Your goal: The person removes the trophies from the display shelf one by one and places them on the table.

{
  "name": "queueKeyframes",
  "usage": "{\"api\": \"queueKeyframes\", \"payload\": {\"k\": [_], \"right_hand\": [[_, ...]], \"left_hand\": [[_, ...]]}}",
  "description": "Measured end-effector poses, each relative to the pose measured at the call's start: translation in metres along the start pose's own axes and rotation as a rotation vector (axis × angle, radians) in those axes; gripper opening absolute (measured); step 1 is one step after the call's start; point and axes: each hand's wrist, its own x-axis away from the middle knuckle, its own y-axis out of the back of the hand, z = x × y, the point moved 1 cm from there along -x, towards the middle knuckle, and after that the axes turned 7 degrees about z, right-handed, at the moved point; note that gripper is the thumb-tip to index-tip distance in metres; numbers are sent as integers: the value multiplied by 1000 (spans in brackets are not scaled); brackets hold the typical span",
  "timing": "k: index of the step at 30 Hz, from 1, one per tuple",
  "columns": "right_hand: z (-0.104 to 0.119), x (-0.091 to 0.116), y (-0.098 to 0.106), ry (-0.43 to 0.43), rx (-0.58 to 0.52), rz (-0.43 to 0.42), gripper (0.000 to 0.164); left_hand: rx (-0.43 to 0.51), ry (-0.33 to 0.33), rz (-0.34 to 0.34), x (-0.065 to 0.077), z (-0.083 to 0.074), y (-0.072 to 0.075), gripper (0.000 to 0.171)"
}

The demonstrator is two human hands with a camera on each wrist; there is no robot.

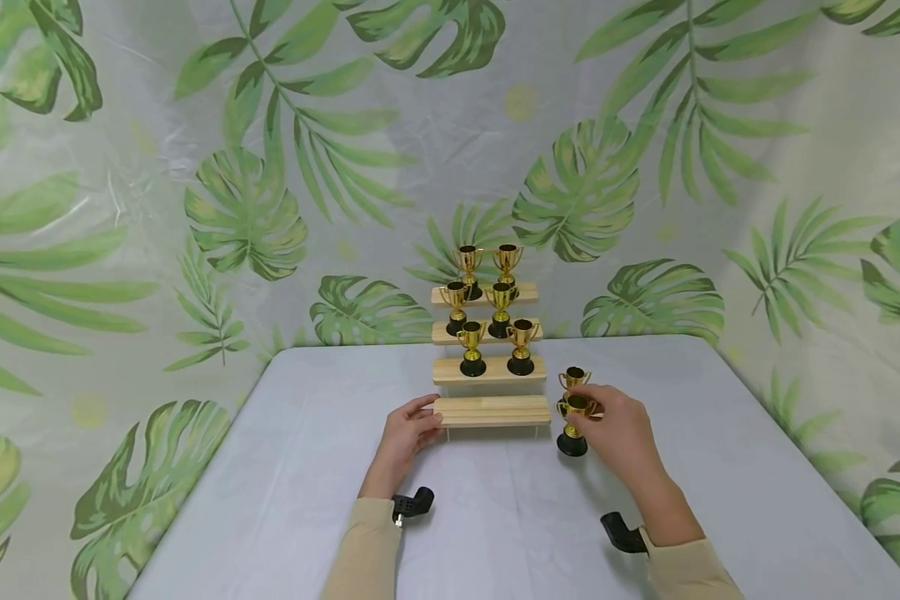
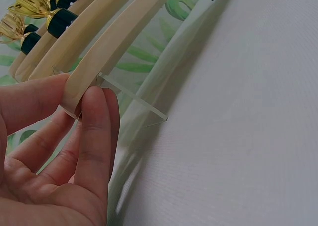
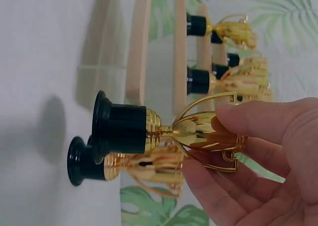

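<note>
A stepped wooden display stand (image 1: 491,408) with clear supports stands at the middle of the table. My left hand (image 1: 407,432) pinches the left end of its lowest, bare shelf (image 2: 89,74) between thumb and fingers. To the right of the stand, my right hand (image 1: 615,425) holds a small gold trophy (image 3: 196,129) by its cup, the black base (image 3: 124,129) clear of the table in the right wrist view. Behind it stands another gold trophy (image 1: 574,378), partly hidden by the held one. Pairs of gold trophies, such as this one (image 1: 521,342), stand on the three upper shelves.
A white cloth covers the table (image 1: 285,467). Behind it hangs a leaf-patterned curtain (image 1: 450,150). Black wrist camera mounts stick out at the left wrist (image 1: 414,503) and right wrist (image 1: 622,533).
</note>
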Motion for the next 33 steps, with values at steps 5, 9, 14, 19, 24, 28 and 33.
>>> {"api": "queueKeyframes", "payload": {"k": [5, 9, 14, 19, 24, 28, 33], "right_hand": [[-9, 2, 6, -25, 17, -6, 40], [-14, 4, 8, -40, 32, -1, 40], [-20, 6, 8, -65, 42, 7, 39], [-28, 9, 7, -82, 62, 5, 38], [-33, 11, 5, -84, 46, 15, 38], [-35, 12, 5, -95, 22, 22, 38], [-37, 12, 4, -96, 16, 19, 38]], "left_hand": [[-1, -6, -1, -1, 1, 0, 51], [10, -10, -6, -2, 2, 1, 50], [4, -3, -17, -2, 2, 1, 48], [7, 4, -10, -4, 4, 2, 47], [7, 3, -8, -4, 5, 2, 47], [7, 0, -9, -3, 3, 1, 48], [17, 2, -15, -2, 3, 0, 47]]}}
